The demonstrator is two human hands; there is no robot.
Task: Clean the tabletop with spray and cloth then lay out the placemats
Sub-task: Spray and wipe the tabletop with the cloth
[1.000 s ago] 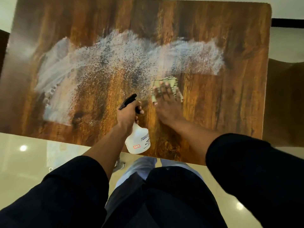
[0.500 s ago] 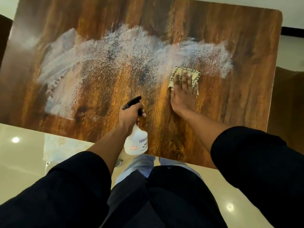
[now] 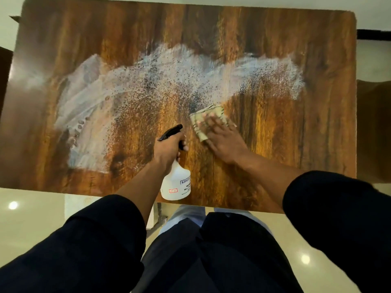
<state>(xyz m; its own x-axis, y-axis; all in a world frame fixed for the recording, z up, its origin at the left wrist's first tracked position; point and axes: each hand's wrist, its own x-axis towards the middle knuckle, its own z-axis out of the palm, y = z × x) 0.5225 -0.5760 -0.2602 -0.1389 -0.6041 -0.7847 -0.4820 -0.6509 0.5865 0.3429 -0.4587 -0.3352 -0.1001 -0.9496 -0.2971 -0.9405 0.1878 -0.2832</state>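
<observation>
A brown wooden tabletop (image 3: 275, 43) fills the view, with a wide band of whitish wet spray (image 3: 173, 75) across its middle. My left hand (image 3: 170, 150) grips a white spray bottle (image 3: 176, 183) with a black trigger head, held over the near edge. My right hand (image 3: 222, 137) lies flat, fingers spread, pressing a folded yellowish cloth (image 3: 203, 118) onto the wood just right of the bottle, below the wet band. No placemats are in view.
A glossy pale tiled floor (image 3: 29, 218) lies around the table. A dark chair back (image 3: 373, 123) stands at the right edge and another dark shape at the far left. My dark sleeves and trousers fill the bottom.
My right hand slid the cloth out to the right and up to the wet band's edge, then back left and nearer to me. The left hand with the bottle stayed roughly still.
</observation>
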